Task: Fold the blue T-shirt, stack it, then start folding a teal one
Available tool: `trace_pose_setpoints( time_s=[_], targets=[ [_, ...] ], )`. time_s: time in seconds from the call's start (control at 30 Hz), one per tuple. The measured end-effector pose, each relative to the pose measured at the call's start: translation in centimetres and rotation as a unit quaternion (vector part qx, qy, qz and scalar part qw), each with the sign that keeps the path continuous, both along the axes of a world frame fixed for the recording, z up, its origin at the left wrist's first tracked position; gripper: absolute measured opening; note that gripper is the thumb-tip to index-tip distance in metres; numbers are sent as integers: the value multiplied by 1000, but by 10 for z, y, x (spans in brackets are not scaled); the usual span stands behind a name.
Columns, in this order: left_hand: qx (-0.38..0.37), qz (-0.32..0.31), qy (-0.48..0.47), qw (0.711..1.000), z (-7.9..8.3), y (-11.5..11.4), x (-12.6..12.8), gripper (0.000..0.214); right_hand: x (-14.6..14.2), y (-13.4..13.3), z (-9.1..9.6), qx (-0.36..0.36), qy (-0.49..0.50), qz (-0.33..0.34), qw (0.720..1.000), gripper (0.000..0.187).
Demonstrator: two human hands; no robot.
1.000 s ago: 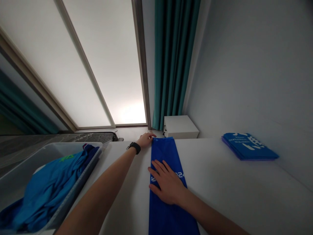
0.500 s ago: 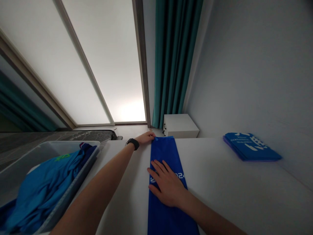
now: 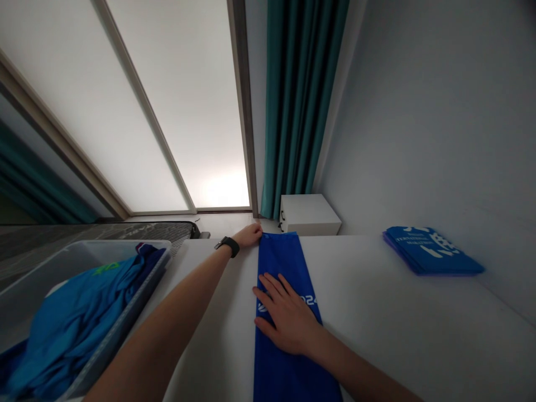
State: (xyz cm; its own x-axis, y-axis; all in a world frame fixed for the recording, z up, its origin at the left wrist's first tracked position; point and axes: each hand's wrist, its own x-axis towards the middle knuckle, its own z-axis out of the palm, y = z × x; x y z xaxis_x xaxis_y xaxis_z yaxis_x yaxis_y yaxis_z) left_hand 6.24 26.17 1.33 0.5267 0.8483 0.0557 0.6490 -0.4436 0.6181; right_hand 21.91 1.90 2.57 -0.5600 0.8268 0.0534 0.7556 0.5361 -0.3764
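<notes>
Along the white table, a printed blue cloth is lying folded lengthwise; the left hand is curling at its corner, grip unclear, the right hand pressing flat, gripping nothing. Table-right, a stack is sitting folded; table-left, clothes are lying unfolded.

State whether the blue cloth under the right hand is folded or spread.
Folded: the blue cloth lies in a narrow strip, white print cut off at its right edge.
</notes>
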Motion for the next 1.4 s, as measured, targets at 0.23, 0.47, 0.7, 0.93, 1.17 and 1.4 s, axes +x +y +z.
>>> trace_pose_setpoints(
  time_s=[0.23,0.47,0.7,0.93,1.17,1.4],
  targets=[
    [4,-2,-2,1000,2,-8,0,30,0,1,-1,1,3,1,1000,62],
    [19,9,-3,1000,-5,-10,-1,25,1,-1,0,-4,4,2,1000,62],
    [39,42,11,998,-10,-14,1,29,1,-1,1,2,-8,8,1000,63],
    [75,56,-1,996,-13,-26,-1,24,2,-2,0,-4,-4,12,1000,62],
    [107,70,9,992,-12,-28,0,27,3,-3,0,-5,-10,23,1000,64],
    [171,53,-18,984,-6,-56,-5,35,3,-3,-4,14,-21,23,999,71]
  ],
)
